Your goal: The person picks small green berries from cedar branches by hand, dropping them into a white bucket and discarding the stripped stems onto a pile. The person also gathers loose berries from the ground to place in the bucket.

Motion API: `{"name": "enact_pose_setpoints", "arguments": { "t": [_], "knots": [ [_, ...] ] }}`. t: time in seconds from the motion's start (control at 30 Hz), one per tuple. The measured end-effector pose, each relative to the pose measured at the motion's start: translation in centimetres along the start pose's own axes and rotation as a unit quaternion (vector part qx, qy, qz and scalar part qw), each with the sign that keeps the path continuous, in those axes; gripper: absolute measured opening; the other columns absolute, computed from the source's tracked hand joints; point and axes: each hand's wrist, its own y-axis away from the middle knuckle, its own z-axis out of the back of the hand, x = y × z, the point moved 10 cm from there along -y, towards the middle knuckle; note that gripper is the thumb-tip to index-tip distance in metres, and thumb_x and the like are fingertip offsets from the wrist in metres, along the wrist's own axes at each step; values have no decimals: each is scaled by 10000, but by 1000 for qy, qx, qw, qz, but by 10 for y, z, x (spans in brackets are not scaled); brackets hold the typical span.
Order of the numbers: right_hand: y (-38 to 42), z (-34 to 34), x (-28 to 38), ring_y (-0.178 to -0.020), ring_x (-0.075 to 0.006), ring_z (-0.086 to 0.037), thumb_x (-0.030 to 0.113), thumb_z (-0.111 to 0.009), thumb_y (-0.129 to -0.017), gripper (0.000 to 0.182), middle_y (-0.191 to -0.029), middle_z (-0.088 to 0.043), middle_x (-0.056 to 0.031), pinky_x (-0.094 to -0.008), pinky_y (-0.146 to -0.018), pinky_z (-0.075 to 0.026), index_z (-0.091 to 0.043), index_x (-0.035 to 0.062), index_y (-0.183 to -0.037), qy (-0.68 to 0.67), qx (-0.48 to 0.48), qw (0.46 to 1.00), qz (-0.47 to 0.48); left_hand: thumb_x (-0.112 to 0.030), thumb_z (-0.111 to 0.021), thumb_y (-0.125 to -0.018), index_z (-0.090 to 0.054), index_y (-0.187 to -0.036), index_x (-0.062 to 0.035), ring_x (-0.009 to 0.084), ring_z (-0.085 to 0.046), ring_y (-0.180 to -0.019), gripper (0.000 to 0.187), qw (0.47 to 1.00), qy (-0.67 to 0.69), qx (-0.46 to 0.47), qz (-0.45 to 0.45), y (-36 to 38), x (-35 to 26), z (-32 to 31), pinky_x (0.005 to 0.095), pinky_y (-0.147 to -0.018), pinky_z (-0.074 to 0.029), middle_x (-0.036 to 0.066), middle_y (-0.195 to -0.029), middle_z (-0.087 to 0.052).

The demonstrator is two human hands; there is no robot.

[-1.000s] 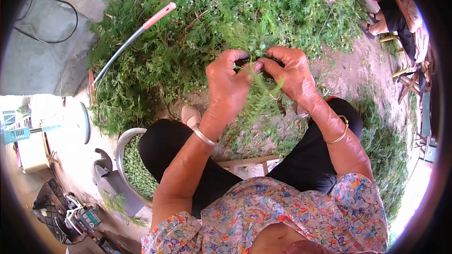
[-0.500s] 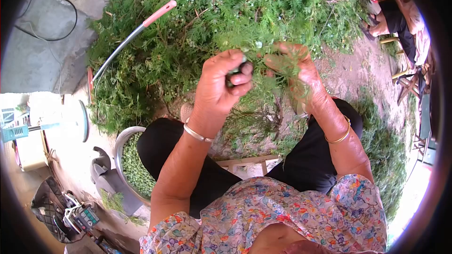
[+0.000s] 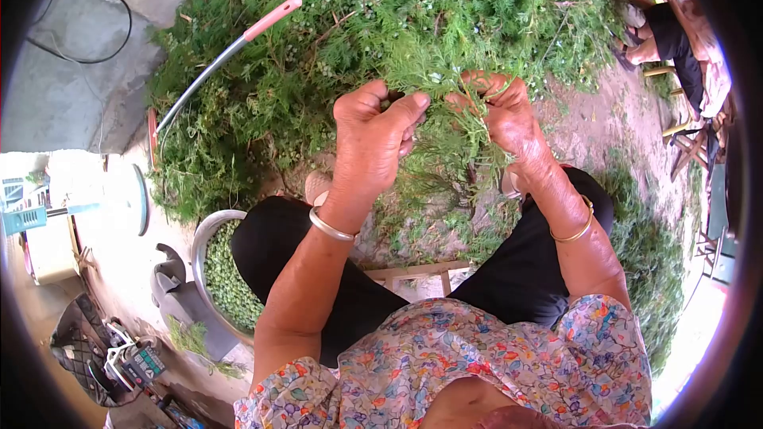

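Note:
My right hand (image 3: 513,115) is closed around a leafy cypress sprig (image 3: 469,111), whose green fronds spread between my hands and hang below them. My left hand (image 3: 369,131) has its fingers curled, and its thumb reaches to the sprig's edge beside a pale green cone (image 3: 435,77). Small green cones show in that palm half a second earlier; its inside is now mostly hidden. By my left knee, a round basin (image 3: 208,230) holds a mass of small green cones (image 3: 226,278).
A large heap of cut cypress branches (image 3: 318,56) lies ahead. On it rests a curved metal tool with a pink handle (image 3: 272,19). Another person (image 3: 671,40) sits at the far right by wooden stools. More cuttings (image 3: 644,262) lie right; a grey object (image 3: 187,310) stands left.
My left hand has turned, its thumb now stretched toward the sprig and its palm less visible. The right hand stays nearly in place with the sprig, which is less blurred.

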Motion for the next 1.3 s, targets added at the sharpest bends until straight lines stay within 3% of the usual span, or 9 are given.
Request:
{"name": "enact_pose_setpoints", "arguments": {
  "t": [0.17,0.33,0.37,0.47,0.67,0.77,0.9,1.07,1.3],
  "knots": [
    [0,-3,-9,-644,-22,-492,-2,-633,-798,97,-687,-598,29,-221,-560,-426,-654,-2,-893,30,24,999,-22,-59,-647,-816,-514,-687,-37,52,-436,-487,186,996,89,1,32,1,1,1,188,-370,-302,34,-625,-529],
    [-1,-2,-2,-626,-28,-491,7,-647,-783,45,-669,-593,17,-222,-553,-418,-625,-1,-822,20,47,998,23,-124,-554,-880,-519,-783,-17,104,-456,-499,149,935,335,-45,106,-10,15,32,210,-363,-331,61,-697,-543],
    [-1,-3,2,-609,-30,-478,16,-648,-785,45,-647,-576,16,-224,-539,-405,-607,0,-794,46,58,997,16,-150,-545,-881,-535,-831,-3,120,-458,-511,156,902,417,48,102,-18,7,28,216,-361,-346,88,-759,-554],
    [-2,-5,3,-580,-35,-448,42,-647,-794,88,-607,-533,20,-232,-510,-382,-578,3,-755,111,56,991,45,-146,-560,-864,-555,-903,12,123,-470,-516,163,915,394,31,83,-21,-13,28,211,-359,-353,98,-754,-556],
    [0,-8,-6,-536,-77,-362,60,-625,-805,213,-537,-396,-51,-285,-475,-338,-463,-4,-681,158,22,987,23,-60,-590,-820,-608,-849,0,114,-478,-497,69,984,168,48,-41,-1,-36,15,202,-407,-380,113,-706,-596],
    [-1,-9,-4,-539,-88,-360,54,-622,-802,193,-541,-397,-67,-289,-484,-346,-474,-1,-691,147,19,988,42,-40,-660,-778,-652,-808,9,60,-514,-584,58,983,-131,21,-128,5,-38,-3,192,-476,-398,57,-706,-618],
    [-1,-8,3,-539,-94,-355,48,-622,-797,189,-545,-397,-79,-292,-483,-346,-474,1,-689,135,0,987,90,-12,-683,-743,-650,-870,45,48,-530,-637,144,955,-215,-8,-204,4,-35,-2,202,-547,-436,28,-728,-630],
    [-2,-10,3,-530,-84,-353,43,-619,-795,193,-537,-384,-73,-288,-467,-330,-474,1,-674,151,20,984,93,0,-707,-734,-645,-923,43,69,-560,-703,203,975,-195,-1,-106,1,-18,0,219,-620,-468,21,-805,-631],
    [-2,-9,-4,-510,-70,-326,30,-592,-798,173,-525,-379,-67,-284,-446,-302,-478,-9,-674,142,29,987,72,-12,-738,-716,-634,-912,28,78,-587,-690,225,893,-358,-21,-271,12,-34,-9,227,-594,-481,37,-781,-641]
  ]
}}
